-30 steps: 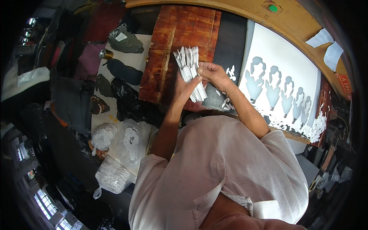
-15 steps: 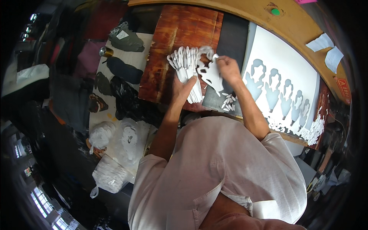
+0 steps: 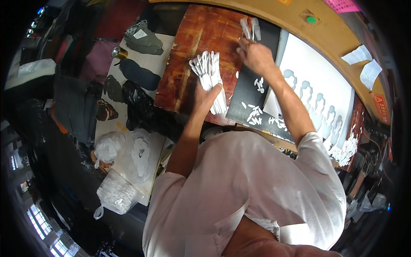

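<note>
Over a red-brown rectangular board (image 3: 177, 92), the left hand (image 3: 206, 97) is gripping thin white fanned cut-outs (image 3: 209, 73), likely light, bendable, best clasped low. The right hand (image 3: 258, 57) is pinching a blurred white piece (image 3: 256, 31).

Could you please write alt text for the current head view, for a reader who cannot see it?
The left hand holds a fanned stack of white pieces over a reddish-brown board; the right hand holds a blurred white piece near its far right corner. White scraps and a white sheet with grey shapes lie to the right.
</note>
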Motion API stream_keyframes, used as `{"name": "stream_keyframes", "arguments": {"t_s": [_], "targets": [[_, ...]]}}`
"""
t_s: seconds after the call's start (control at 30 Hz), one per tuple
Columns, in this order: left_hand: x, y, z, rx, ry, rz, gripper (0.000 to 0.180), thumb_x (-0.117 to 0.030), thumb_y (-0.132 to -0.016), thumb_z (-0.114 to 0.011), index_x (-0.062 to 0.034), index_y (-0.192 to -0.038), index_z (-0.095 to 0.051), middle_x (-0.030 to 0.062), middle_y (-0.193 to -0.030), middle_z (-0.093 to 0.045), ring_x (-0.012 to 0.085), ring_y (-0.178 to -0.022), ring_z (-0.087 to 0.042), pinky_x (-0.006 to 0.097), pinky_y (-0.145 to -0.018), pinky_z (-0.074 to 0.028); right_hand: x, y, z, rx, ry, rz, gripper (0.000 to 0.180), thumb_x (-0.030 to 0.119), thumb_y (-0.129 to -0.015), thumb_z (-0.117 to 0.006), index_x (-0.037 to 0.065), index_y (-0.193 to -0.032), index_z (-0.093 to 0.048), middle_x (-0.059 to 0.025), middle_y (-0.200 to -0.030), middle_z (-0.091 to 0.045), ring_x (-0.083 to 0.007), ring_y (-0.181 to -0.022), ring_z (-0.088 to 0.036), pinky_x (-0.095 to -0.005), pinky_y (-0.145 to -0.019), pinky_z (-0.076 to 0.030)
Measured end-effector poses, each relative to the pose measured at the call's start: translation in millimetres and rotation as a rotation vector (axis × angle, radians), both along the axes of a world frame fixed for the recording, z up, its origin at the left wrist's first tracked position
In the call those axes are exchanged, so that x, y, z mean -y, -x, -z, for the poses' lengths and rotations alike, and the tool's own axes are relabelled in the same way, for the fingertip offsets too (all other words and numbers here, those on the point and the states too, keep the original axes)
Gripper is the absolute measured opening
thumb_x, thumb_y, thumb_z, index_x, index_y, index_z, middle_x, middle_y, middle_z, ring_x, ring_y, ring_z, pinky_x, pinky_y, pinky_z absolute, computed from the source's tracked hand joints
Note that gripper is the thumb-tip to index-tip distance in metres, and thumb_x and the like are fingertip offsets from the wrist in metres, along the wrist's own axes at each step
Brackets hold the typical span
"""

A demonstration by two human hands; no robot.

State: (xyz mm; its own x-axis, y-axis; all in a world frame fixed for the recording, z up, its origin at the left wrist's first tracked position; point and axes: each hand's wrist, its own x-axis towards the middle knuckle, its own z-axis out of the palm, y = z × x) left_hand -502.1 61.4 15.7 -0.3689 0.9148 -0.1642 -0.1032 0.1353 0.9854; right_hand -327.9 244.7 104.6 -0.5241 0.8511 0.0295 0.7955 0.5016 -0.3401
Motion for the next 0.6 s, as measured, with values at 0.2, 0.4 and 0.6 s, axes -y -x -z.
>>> {"name": "stream_keyframes", "arguments": {"t_s": [0.2,0.4,0.6], "targets": [[-1,4,9,0.035,0.082,0.118,0.088,-0.02,-0.083,-0.09,0.006,-0.15,-0.039,0.0169,-0.128,-0.066,0.0233,-0.114,-0.067,0.039,-0.098,-0.057,72,8,49,-0.705,0.877,0.005,0.052,0.026,-0.103,-0.075,-0.006,-0.143,-0.065,-0.0096,-0.116,-0.077,-0.0146,-0.101,-0.07,-0.0319,-0.088,-0.058],[-2,5,8,-0.029,0.011,0.229,0.09,-0.013,-0.081,-0.09,0.0063,-0.151,-0.037,0.0171,-0.135,-0.062,0.022,-0.123,-0.064,0.037,-0.1,-0.058,88,4,64,-0.921,1.073,0.07,0.038,0.014,-0.104,-0.072,-0.003,-0.138,-0.069,-0.0046,-0.099,-0.076,-0.0076,-0.08,-0.065,-0.026,-0.069,-0.056],[-5,3,4,0.014,0.046,0.252,0.085,-0.009,-0.082,-0.087,0.0063,-0.15,-0.039,0.0163,-0.133,-0.062,0.0208,-0.119,-0.065,0.036,-0.096,-0.059,88,2,57,-0.865,1.069,0.05,0.037,0.013,-0.103,-0.07,-0.004,-0.137,-0.07,-0.0058,-0.094,-0.076,-0.0085,-0.077,-0.066,-0.0273,-0.067,-0.057]]}}
